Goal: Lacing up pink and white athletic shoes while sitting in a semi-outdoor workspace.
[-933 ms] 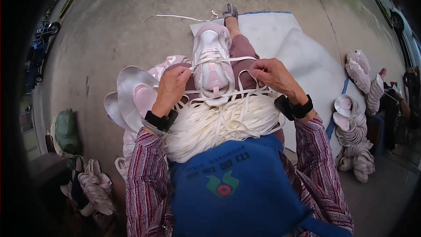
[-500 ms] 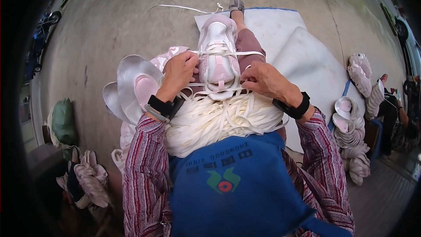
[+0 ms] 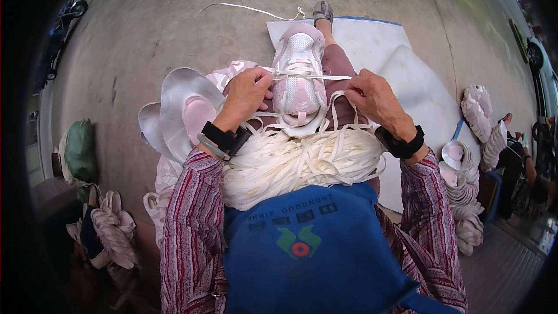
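Observation:
A pink and white sneaker (image 3: pixel 301 100) lies across my lap, its heel toward me. A flat white shoelace (image 3: pixel 328 77) crosses its lacing area and stretches out to both sides. My left hand (image 3: pixel 249 94) is closed, fingers curled around the lace close to the shoe's left side; its fingertips are partly hidden. To the right of the shoe, my right hand (image 3: pixel 375 99) pinches the lace, and a loop of it hangs below the fingers. A thick bundle of cream laces (image 3: pixel 302 163) rests on my lap, above the blue apron (image 3: pixel 349 227).
Pale shoe parts with silvery soles (image 3: pixel 185 110) stand to my left. A white sheet (image 3: pixel 378 46) covers floor ahead on the right, and stacked shoe parts (image 3: pixel 463 177) stand there. A green bag (image 3: pixel 81 151) and more shoes (image 3: pixel 113 229) lie far left. Another person (image 3: pixel 520 163) sits far right.
My right hand has moved up and to the right, away from the shoe, drawing lace with it. My left hand stays close to the shoe's left side. The whole view has shifted slightly.

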